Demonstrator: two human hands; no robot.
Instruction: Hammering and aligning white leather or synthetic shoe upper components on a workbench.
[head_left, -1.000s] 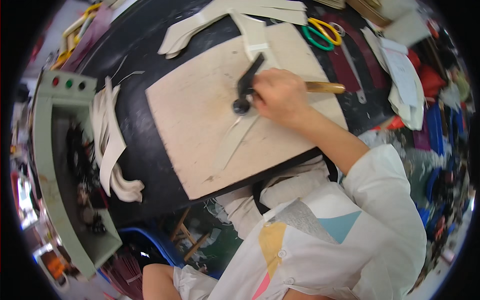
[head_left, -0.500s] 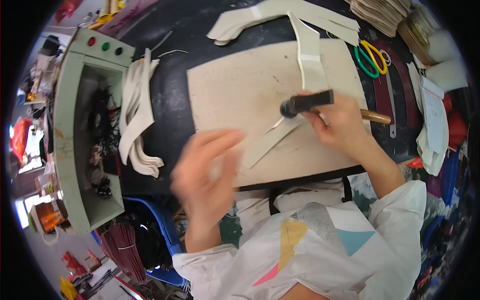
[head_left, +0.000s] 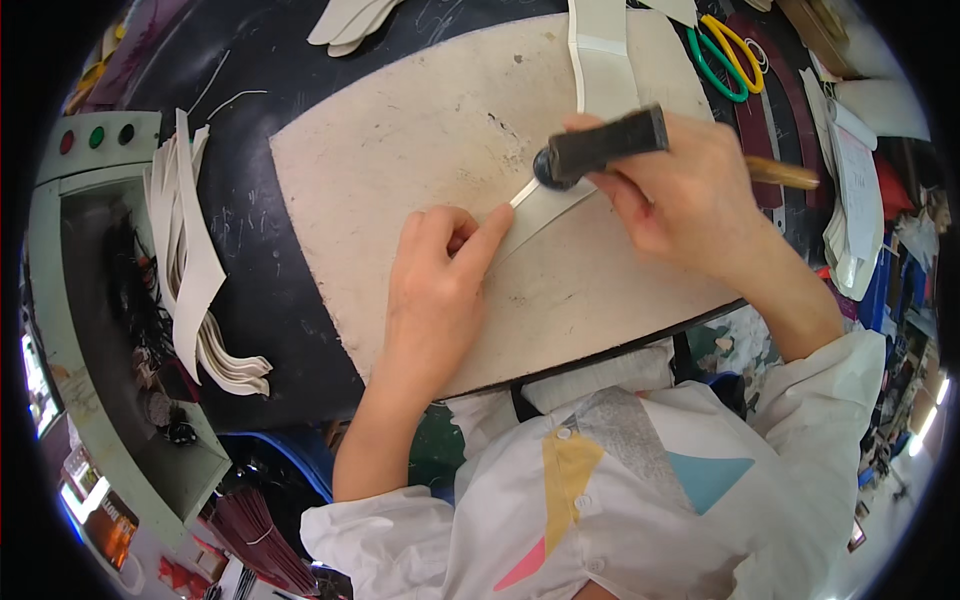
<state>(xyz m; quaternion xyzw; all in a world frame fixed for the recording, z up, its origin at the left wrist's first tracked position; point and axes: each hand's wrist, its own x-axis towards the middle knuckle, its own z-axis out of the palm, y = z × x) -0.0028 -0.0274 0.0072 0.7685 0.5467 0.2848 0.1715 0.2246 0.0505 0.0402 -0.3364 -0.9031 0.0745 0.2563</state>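
Note:
My right hand [head_left: 695, 195] is closed round a hammer [head_left: 605, 145] with a black head and a wooden handle. The head's round face rests on or just over the edge of a cream strip [head_left: 548, 218], which looks like leather or a similar sheet. My left hand [head_left: 435, 285] presses and pinches that strip's edge, thumb and forefinger together, close to the hammer face. Part of the strip is hidden behind the hammer and my right hand; its upper end runs to the far side. Beneath it lies a large pale board [head_left: 400, 150].
Left on the black table [head_left: 265, 220] lies a bundle of cream strips [head_left: 190, 270], beside a pale green metal housing [head_left: 95, 160] with buttons. At the far right are scissors [head_left: 738, 97] with green and yellow handles. Papers [head_left: 857, 205] hang near the right edge.
My left hand has moved in from the left onto the strip and closed on its edge. The hammer stays over the strip in my right hand. The view has shifted.

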